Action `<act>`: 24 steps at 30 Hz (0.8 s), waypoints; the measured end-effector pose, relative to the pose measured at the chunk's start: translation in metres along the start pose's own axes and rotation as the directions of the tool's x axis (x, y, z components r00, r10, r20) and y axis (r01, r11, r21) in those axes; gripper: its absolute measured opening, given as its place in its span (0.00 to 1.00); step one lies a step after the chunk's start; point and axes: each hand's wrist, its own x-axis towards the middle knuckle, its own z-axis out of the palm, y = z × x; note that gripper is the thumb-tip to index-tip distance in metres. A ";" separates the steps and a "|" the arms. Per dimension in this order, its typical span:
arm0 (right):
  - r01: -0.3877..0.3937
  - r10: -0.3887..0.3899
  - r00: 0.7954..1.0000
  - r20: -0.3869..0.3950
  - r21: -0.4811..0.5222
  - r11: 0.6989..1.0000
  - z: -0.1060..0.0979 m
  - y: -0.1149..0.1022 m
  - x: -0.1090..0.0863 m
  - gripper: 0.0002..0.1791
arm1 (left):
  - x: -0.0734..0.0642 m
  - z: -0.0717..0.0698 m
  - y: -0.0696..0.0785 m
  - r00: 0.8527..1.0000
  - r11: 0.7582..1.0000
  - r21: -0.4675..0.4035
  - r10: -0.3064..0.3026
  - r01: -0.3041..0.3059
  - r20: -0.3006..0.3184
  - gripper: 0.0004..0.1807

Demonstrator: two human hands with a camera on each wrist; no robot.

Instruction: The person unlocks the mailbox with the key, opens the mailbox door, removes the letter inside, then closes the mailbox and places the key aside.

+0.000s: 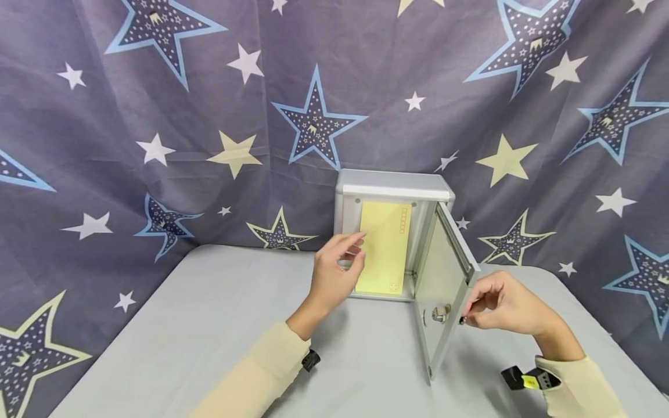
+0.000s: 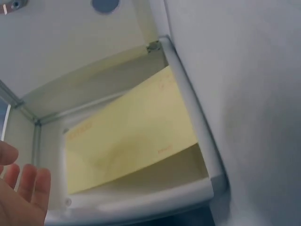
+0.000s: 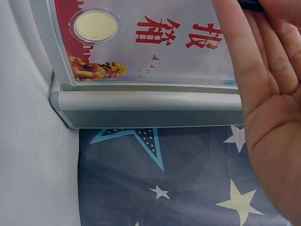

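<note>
A silver metal mailbox (image 1: 394, 181) stands upright with its door (image 1: 444, 278) swung out toward me. Inside it, a yellow envelope (image 1: 384, 249) leans upright against the back wall. My left hand (image 1: 337, 267) hovers by the envelope's left edge, fingers loosely bent and holding nothing; in the left wrist view its fingertips (image 2: 41, 181) are apart from the paper. On the door's outer side, my right hand (image 1: 504, 305) pinches a small black key (image 3: 251, 4) between thumb and fingers, level with the lock (image 1: 441, 313) seen on the inner face. Its fingers cover most of the key.
The door's front carries red characters (image 3: 157, 30) and a round window (image 3: 95, 25). The mailbox rests on a table with a pale grey cloth (image 1: 219, 325), close against a star-patterned curtain (image 1: 292, 46). Black straps with cameras (image 1: 530, 380) sit on the wrists.
</note>
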 end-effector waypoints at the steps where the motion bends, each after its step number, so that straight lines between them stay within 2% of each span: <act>1: 0.001 -0.001 1.000 0.000 0.004 1.000 0.000 0.000 0.000 0.21 | -0.001 0.003 0.000 1.000 1.000 -0.004 -0.004 0.004 0.012 0.23; 5: -0.003 0.003 1.000 -0.001 0.021 1.000 0.000 0.000 -0.001 0.20 | -0.003 0.014 -0.001 0.999 0.999 -0.007 -0.032 0.033 0.028 0.25; 8: -0.007 0.007 1.000 0.002 0.035 0.999 -0.001 0.002 0.000 0.19 | -0.003 0.021 -0.002 0.996 0.996 0.007 -0.087 0.086 0.037 0.27; 10: -0.010 0.010 1.000 0.004 0.041 0.999 -0.001 0.002 0.000 0.19 | -0.003 0.025 -0.002 0.989 0.990 0.034 -0.139 0.137 0.058 0.30; 14: -0.011 0.011 1.000 0.006 0.051 0.999 -0.001 0.002 0.000 0.19 | 0.000 0.031 -0.001 0.964 0.967 0.108 -0.241 0.230 0.113 0.35; 17: -0.016 0.016 1.000 0.006 0.060 0.998 -0.001 0.001 0.001 0.19 | 0.003 0.035 -0.002 0.941 0.939 0.194 -0.313 0.285 0.132 0.40; 21: -0.025 0.025 1.000 0.004 0.065 0.998 -0.001 0.001 0.000 0.19 | 0.006 0.042 -0.004 0.902 0.876 0.324 -0.413 0.356 0.124 0.47; 24: -0.036 0.036 0.999 0.000 0.062 0.997 -0.002 0.002 -0.001 0.18 | 0.009 0.046 -0.008 0.884 0.841 0.382 -0.454 0.384 0.111 0.50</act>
